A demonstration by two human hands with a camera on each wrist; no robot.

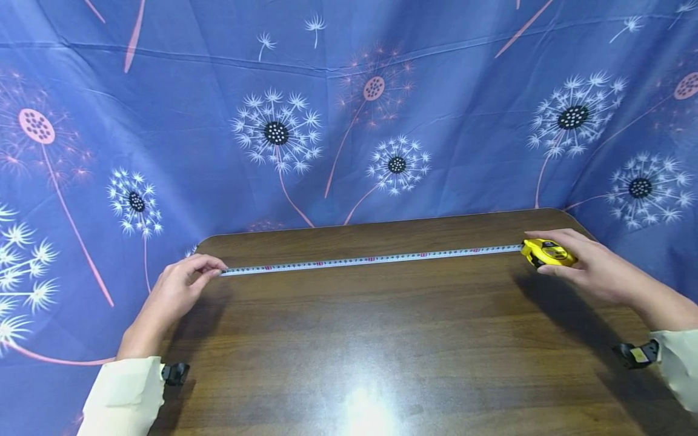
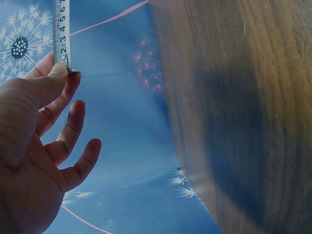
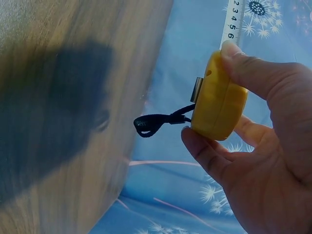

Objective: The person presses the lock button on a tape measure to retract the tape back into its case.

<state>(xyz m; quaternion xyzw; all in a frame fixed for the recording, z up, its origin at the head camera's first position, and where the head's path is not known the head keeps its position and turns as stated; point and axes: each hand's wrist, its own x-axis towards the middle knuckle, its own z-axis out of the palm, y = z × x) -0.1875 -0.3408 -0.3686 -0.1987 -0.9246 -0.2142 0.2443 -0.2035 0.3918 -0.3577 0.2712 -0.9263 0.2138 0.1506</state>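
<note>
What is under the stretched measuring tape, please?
In the head view, the brown wooden table shows on both sides of the measuring tape. The narrow strip directly behind the tape is covered, so I cannot tell what is there.

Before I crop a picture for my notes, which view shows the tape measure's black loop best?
The right wrist view: the black loop sticks out unobstructed beside the yellow case. The head view shows no distinct loop; the left wrist view, none.

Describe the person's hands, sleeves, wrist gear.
Left hand and right hand are bare. Left sleeve and right sleeve are plain pale cream. The left wrist camera and right wrist camera are black and boxy; the right one has a yellowish patch.
</note>
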